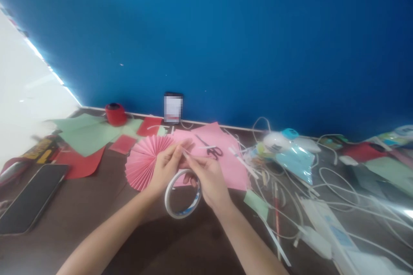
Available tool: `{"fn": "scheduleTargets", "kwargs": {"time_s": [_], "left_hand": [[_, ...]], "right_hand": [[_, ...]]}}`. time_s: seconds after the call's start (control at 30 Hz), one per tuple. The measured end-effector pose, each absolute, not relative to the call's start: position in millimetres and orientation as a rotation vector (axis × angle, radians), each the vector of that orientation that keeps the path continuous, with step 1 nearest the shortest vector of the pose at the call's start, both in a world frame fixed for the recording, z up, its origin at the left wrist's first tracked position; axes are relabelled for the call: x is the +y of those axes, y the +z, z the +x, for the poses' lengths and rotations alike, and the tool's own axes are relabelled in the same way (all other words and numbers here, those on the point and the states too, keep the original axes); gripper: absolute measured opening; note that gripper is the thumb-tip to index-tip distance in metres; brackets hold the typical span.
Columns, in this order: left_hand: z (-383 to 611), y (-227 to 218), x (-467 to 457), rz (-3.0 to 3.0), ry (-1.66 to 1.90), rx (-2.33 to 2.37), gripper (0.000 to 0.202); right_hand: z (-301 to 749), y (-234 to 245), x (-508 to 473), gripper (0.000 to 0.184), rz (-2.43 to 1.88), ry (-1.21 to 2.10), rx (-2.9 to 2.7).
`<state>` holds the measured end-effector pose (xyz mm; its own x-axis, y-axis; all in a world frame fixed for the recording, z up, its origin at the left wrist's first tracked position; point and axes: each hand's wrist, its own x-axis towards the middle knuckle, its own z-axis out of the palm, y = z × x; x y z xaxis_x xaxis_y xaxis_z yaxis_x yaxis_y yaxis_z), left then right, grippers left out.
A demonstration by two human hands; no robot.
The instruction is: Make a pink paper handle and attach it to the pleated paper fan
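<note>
My left hand [165, 167] pinches the edge of a pink pleated paper fan [142, 161] that lies spread over the brown table. My right hand [208, 178] holds a white roll of double-sided tape [182, 206], which hangs round its fingers, and its fingertips meet the left hand's at the fan's rim. Both hands have their fingers closed. A pink paper sheet [230, 167] lies just behind the hands, with small black scissors [213, 151] resting on it.
Green paper sheets [88, 135] and red paper sheets [80, 163] lie at the left, with a red tape roll [115, 114] by the blue wall. A dark phone [30, 197] lies at the left edge. White cables [338, 197], plastic bags and paper strips clutter the right.
</note>
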<state>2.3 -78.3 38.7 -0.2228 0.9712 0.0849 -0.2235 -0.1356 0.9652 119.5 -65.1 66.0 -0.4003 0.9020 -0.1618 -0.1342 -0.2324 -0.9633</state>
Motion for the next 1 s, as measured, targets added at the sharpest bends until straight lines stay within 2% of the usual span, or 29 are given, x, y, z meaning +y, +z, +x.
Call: {"fn": "scheduleTargets", "kwargs": {"time_s": [0.17, 0.33, 0.53, 0.67, 0.77, 0.87, 1.0], "left_hand": [[1.5, 40.6, -74.6, 0.933, 1.583, 1.005, 0.042], [-6.3, 42.5, -68.6, 0.815, 1.642, 0.946, 0.040], [-18.3, 48.1, -65.2, 0.764, 1.707, 0.961, 0.037], [-28.0, 55.7, -64.3, 0.654, 1.759, 0.993, 0.032], [-31.2, 59.5, -64.1, 0.595, 1.760, 1.017, 0.029], [-29.9, 60.3, -64.7, 0.587, 1.778, 1.009, 0.028], [-27.5, 59.2, -65.7, 0.597, 1.791, 1.009, 0.028]], "right_hand": [[123.6, 69.5, -60.0, 0.031, -1.139, 1.695, -1.275], [129.6, 68.1, -54.8, 0.031, -1.245, 1.378, -1.577], [134.9, 58.0, -55.6, 0.013, -1.018, 0.670, -1.942], [145.6, 54.8, -60.1, 0.031, -0.784, 0.014, -2.313], [151.9, 58.3, -64.2, 0.036, -0.753, -0.420, -2.401], [152.8, 64.7, -68.3, 0.036, -0.791, -0.626, -2.426], [149.3, 69.0, -71.9, 0.040, -0.865, -0.728, -2.461]]}}
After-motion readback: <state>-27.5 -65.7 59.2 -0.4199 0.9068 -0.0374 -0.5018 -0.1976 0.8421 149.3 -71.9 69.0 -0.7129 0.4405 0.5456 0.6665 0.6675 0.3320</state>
